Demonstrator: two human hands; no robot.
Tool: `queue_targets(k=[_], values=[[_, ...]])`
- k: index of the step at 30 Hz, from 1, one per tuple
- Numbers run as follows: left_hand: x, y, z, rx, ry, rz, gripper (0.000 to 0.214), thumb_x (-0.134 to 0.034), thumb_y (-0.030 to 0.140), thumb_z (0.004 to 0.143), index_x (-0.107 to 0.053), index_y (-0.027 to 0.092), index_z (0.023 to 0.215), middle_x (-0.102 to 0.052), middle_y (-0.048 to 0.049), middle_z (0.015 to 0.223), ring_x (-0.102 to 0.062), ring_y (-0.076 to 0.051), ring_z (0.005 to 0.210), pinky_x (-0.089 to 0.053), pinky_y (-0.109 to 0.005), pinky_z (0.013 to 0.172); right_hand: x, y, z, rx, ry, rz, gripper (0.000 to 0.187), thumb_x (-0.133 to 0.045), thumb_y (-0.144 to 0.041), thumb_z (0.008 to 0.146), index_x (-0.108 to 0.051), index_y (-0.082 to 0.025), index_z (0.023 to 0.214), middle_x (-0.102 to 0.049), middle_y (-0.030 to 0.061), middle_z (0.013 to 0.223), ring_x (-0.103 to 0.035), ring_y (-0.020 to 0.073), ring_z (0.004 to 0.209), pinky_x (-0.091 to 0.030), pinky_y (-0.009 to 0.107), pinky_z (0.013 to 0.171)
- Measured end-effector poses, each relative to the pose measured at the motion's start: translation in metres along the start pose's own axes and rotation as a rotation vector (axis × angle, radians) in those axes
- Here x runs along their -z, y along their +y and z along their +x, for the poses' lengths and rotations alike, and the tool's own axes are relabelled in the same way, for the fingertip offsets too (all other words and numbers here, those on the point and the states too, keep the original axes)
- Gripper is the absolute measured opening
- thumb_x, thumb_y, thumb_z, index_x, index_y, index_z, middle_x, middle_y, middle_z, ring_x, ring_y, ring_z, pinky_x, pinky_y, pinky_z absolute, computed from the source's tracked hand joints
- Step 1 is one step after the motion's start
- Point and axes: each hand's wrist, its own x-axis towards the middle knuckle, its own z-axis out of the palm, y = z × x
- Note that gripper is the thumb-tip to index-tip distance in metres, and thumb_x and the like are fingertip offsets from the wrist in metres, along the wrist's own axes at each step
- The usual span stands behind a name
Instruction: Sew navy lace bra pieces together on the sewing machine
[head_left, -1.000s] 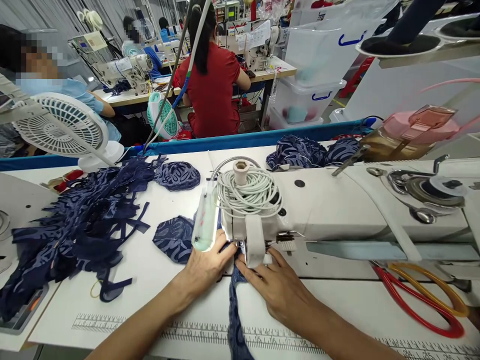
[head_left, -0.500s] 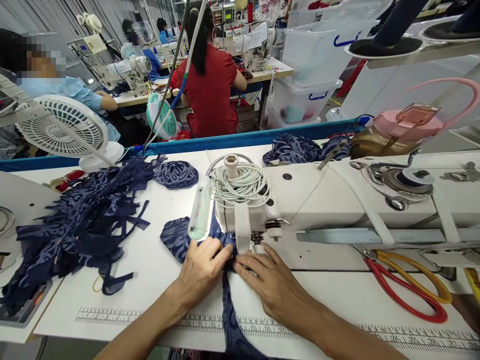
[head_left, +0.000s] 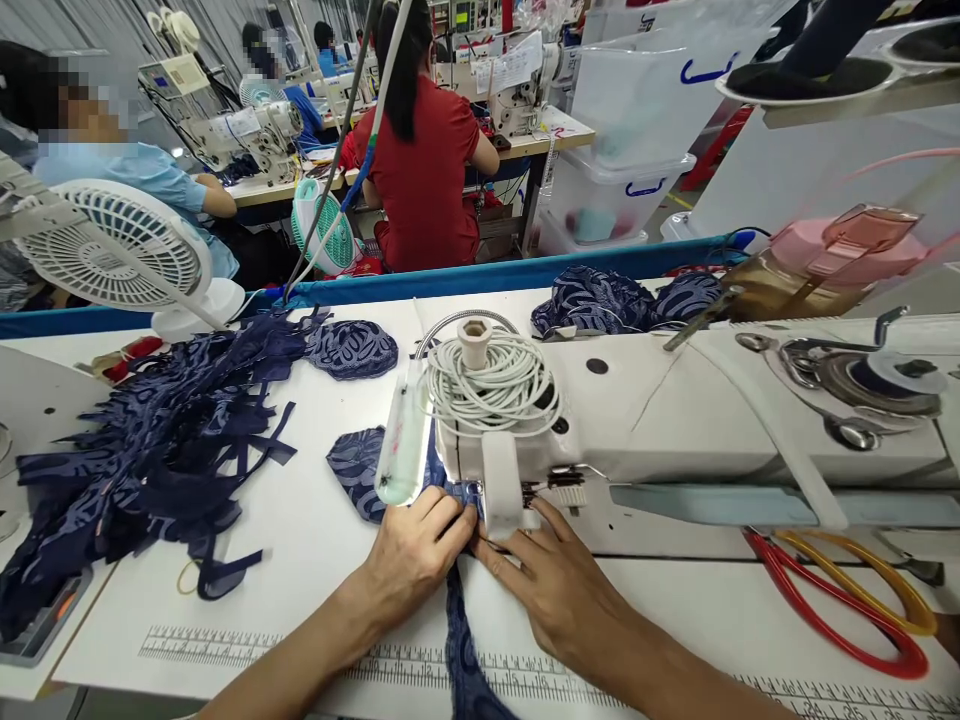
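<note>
At the needle end of a white sewing machine [head_left: 630, 400], both hands work on a piece of navy patterned fabric [head_left: 466, 640]. My left hand [head_left: 416, 545] lies just left of the presser area, its fingers curled and closed on the fabric. Close against it, my right hand [head_left: 551, 580] has thumb and fingers closed at the fabric's right edge, some fingertips hidden behind the machine head. One end of the fabric hangs down over the table's front edge. Its patterned cup-shaped part [head_left: 358, 470] lies flat behind my left hand. The needle itself is hidden.
A heap of navy pieces [head_left: 172, 450] lies left, beside a white fan [head_left: 120, 245]. Scissors [head_left: 847, 610] with red and yellow handles lie right. A printed ruler [head_left: 405, 665] runs along the front. Coiled cord [head_left: 491, 385] tops the machine; a pink-lidded bottle [head_left: 840, 250] stands behind. Co-workers sit beyond.
The view has shifted slightly, so the machine and scissors sit lower and farther right. Both hands stay at the needle area with the navy fabric, barely moved relative to the machine.
</note>
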Motion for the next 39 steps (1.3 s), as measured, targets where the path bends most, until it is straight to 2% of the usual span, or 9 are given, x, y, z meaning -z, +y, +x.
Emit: queue_targets(k=[6,11,15,18,21,25,31,36,39], values=[[0.0,-0.008,0.01,0.047,-0.088,0.033,0.024,-0.043,0.0,0.087,-0.059,0.015,0.094,-0.06,-0.0049,0.08,-0.054,-0.018,0.071,-0.037,-0.029,0.06,-0.001,0.003,0.007,-0.021,-0.01,-0.019,0.068,-0.047,0.005,0.065,-0.053,-0.01,0.132,-0.065,0.0066,0.083,-0.055,0.0244,0.101,-0.019,0.049,0.113],[0.009,0.007,0.017,0.188,-0.138,0.137,0.025,-0.043,-0.002,0.077,-0.058,0.015,0.087,-0.059,-0.0092,0.086,-0.056,-0.024,0.08,-0.043,-0.036,0.069,-0.002,0.001,0.01,-0.081,-0.061,-0.001,0.058,-0.046,0.003,0.07,-0.06,-0.016,0.123,-0.066,0.0084,0.098,-0.054,0.0247,0.107,-0.018,0.05,0.114],[0.008,0.023,0.012,0.213,-0.224,0.189,0.024,-0.043,-0.002,0.078,-0.058,0.015,0.085,-0.057,-0.0077,0.082,-0.054,-0.024,0.078,-0.043,-0.045,0.082,-0.001,-0.002,0.007,-0.069,-0.029,-0.001,0.051,-0.048,0.0,0.071,-0.064,-0.018,0.116,-0.065,0.0085,0.107,-0.055,0.0231,0.104,-0.017,0.049,0.116],[0.006,0.023,0.006,0.253,-0.151,0.152,0.026,-0.043,0.0,0.082,-0.06,0.014,0.097,-0.058,-0.0086,0.087,-0.054,-0.024,0.084,-0.042,-0.044,0.082,0.0,-0.005,0.006,-0.041,0.02,0.0,0.056,-0.049,-0.001,0.072,-0.059,-0.016,0.126,-0.062,0.0094,0.12,-0.054,0.0225,0.105,-0.019,0.048,0.116],[0.005,0.02,0.004,0.249,-0.064,0.116,0.026,-0.045,0.002,0.085,-0.06,0.014,0.102,-0.059,-0.0084,0.089,-0.054,-0.024,0.087,-0.042,-0.04,0.079,0.001,-0.006,0.007,-0.037,0.013,0.029,0.051,-0.048,-0.003,0.074,-0.061,-0.016,0.121,-0.062,0.0093,0.12,-0.055,0.0223,0.103,-0.025,0.046,0.113],[0.003,0.022,0.007,0.218,-0.103,0.12,0.028,-0.045,0.0,0.084,-0.062,0.015,0.1,-0.059,-0.0066,0.083,-0.054,-0.023,0.08,-0.041,-0.044,0.082,0.002,-0.006,0.006,-0.029,0.027,0.08,0.047,-0.046,-0.004,0.077,-0.06,-0.015,0.12,-0.062,0.0091,0.118,-0.055,0.0226,0.104,-0.027,0.044,0.113],[0.0,0.025,0.008,0.233,-0.127,0.103,0.031,-0.046,-0.002,0.082,-0.062,0.015,0.102,-0.062,-0.0074,0.089,-0.057,-0.023,0.084,-0.041,-0.05,0.091,0.0,-0.003,0.004,-0.025,0.069,0.094,0.045,-0.049,-0.004,0.076,-0.061,-0.016,0.118,-0.065,0.0077,0.112,-0.057,0.0213,0.101,-0.025,0.045,0.115],[0.0,0.023,0.014,0.234,-0.158,0.171,0.035,-0.045,-0.003,0.082,-0.063,0.013,0.107,-0.064,-0.0108,0.096,-0.059,-0.027,0.093,-0.044,-0.05,0.088,-0.003,0.001,0.006,-0.049,0.058,0.09,0.044,-0.045,-0.001,0.077,-0.06,-0.014,0.116,-0.066,0.0067,0.094,-0.057,0.0209,0.094,-0.027,0.048,0.113],[-0.002,0.04,0.012,0.298,-0.155,0.219,0.04,-0.042,-0.003,0.084,-0.06,0.009,0.117,-0.062,-0.0157,0.108,-0.056,-0.031,0.107,-0.043,-0.055,0.093,-0.002,0.003,0.007,-0.051,0.048,0.115,0.04,-0.043,0.0,0.078,-0.061,-0.015,0.11,-0.064,0.0058,0.087,-0.057,0.021,0.093,-0.027,0.05,0.113]])
